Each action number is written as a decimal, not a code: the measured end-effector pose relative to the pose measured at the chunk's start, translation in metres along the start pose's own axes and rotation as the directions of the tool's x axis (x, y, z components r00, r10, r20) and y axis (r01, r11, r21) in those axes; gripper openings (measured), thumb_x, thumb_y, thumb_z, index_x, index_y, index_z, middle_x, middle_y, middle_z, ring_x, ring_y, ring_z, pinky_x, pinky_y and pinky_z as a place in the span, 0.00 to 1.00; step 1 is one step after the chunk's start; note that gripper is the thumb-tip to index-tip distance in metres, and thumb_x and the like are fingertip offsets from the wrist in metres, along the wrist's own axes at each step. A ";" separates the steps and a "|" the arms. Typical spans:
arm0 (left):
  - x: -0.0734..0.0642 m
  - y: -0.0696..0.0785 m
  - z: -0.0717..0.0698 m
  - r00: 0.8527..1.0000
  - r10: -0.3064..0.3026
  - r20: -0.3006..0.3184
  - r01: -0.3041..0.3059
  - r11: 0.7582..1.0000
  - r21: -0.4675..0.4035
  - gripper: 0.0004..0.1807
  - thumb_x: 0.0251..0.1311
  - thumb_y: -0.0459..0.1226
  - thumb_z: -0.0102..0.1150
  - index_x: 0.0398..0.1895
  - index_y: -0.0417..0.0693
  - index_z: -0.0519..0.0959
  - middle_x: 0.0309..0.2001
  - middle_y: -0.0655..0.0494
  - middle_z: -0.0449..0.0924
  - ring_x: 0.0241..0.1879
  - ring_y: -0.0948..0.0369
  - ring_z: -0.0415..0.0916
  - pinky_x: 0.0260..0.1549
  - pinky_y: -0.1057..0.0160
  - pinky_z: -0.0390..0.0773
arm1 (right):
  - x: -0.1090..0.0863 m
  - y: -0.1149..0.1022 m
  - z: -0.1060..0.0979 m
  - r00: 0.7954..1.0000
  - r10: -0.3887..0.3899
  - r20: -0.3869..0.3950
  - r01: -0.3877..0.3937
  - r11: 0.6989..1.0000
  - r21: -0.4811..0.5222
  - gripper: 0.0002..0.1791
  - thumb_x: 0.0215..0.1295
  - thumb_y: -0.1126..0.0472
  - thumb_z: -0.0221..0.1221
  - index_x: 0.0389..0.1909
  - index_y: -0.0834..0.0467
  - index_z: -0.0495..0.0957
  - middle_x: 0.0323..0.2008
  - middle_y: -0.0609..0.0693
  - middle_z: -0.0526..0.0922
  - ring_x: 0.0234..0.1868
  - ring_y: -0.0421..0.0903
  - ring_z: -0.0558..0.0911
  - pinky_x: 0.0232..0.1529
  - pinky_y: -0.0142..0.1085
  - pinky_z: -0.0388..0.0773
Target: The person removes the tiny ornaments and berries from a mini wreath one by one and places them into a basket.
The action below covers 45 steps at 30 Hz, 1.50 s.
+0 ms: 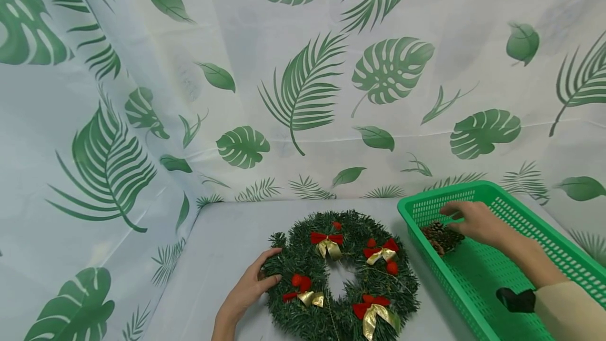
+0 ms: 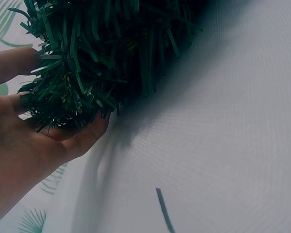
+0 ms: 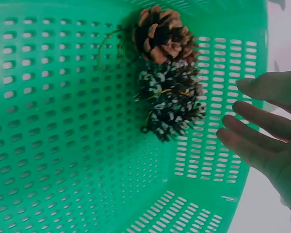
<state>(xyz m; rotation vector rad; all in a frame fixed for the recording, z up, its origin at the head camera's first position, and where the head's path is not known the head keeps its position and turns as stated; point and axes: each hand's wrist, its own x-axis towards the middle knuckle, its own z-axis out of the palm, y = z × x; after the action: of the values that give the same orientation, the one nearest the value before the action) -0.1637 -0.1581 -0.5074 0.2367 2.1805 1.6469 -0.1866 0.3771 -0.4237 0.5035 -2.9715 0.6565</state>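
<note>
A green artificial wreath [image 1: 303, 264] lies on the white-covered table, decorated with red-and-gold bows [image 1: 376, 314] and small red balls. My left hand [image 1: 251, 283] grips its left edge, fingers and thumb around the dark green strands [image 2: 82, 63] in the left wrist view. My right hand [image 1: 475, 221] is held over the green plastic basket [image 1: 492, 272] with nothing in it. Beneath it sit several pine cones [image 1: 442, 237]. In the right wrist view, the fingers are spread beside a brown pine cone [image 3: 160, 36] and white-tipped ones [image 3: 169, 97].
The basket's perforated side wall [image 3: 213, 111] rises beside the pine cones. A leaf-printed white sheet [image 1: 303, 136] hangs behind the table and along the left side. One loose dark strand [image 2: 165, 208] lies on the white cloth in the left wrist view.
</note>
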 end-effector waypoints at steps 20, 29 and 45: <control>-0.002 -0.002 0.000 1.000 -0.002 -0.004 0.002 1.000 0.017 0.37 0.69 0.42 0.63 0.79 0.58 0.61 0.31 0.55 0.66 0.22 0.62 0.55 0.22 0.62 0.63 | -0.003 -0.061 -0.016 0.996 -0.083 -0.034 0.083 0.996 0.019 0.11 0.58 0.71 0.71 0.42 0.62 0.85 0.39 0.53 0.87 0.35 0.47 0.86 0.34 0.33 0.81; -0.002 -0.002 0.000 1.000 -0.008 -0.010 0.008 1.000 0.022 0.37 0.69 0.44 0.63 0.79 0.60 0.62 0.44 0.52 0.70 0.24 0.60 0.57 0.24 0.60 0.64 | -0.006 -0.086 -0.013 0.985 -0.172 0.028 0.167 0.978 0.127 0.10 0.59 0.73 0.69 0.42 0.63 0.84 0.37 0.53 0.87 0.33 0.40 0.86 0.30 0.32 0.80; 0.001 -0.004 0.000 1.000 -0.005 -0.009 0.005 1.000 0.016 0.37 0.69 0.44 0.63 0.79 0.60 0.62 0.44 0.51 0.70 0.27 0.59 0.58 0.28 0.59 0.64 | 0.000 -0.105 0.004 0.968 -0.222 0.118 0.203 0.967 0.153 0.11 0.56 0.75 0.68 0.40 0.63 0.84 0.37 0.51 0.86 0.35 0.41 0.85 0.33 0.31 0.81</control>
<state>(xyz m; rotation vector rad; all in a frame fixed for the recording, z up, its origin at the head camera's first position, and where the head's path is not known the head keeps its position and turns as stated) -0.1638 -0.1590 -0.5118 0.2289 2.2000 1.6306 -0.1521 0.2851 -0.3855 0.8981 -2.9445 0.8419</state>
